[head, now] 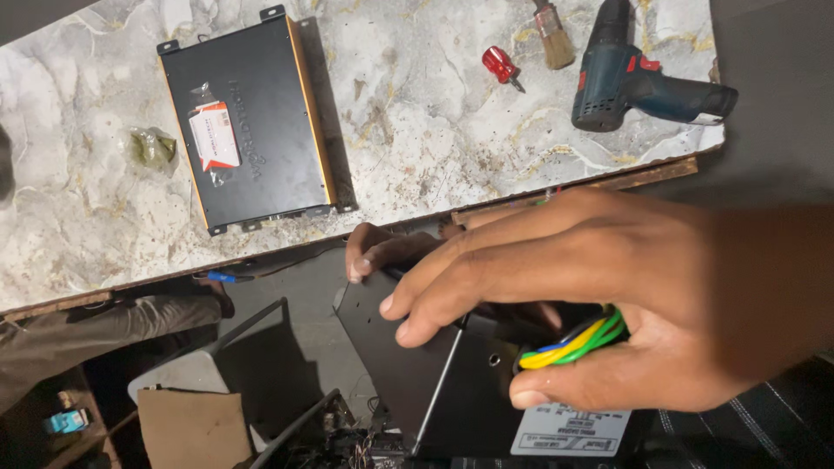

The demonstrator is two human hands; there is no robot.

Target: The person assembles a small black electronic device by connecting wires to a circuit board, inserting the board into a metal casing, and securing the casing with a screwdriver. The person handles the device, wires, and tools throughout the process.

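Observation:
My right hand point(608, 295) fills the foreground. Its thumb and palm pinch a bundle of yellow, green and blue wires point(573, 343), and its fingers stretch left over a black metal box point(417, 365). The box is tilted, with a white label point(569, 432) on its lower face. My left hand point(378, 252) is mostly hidden behind the right one. Its fingers curl over the box's upper left edge.
A marble tabletop point(417, 130) carries a flat black unit with orange edges point(248, 122) and a small bagged card on it. Also there are a crumpled green bag point(152, 146), a red stubby screwdriver point(501, 66), a brush point(552, 35) and a blue cordless drill point(638, 82). Cardboard point(195, 426) and tangled wiring lie below.

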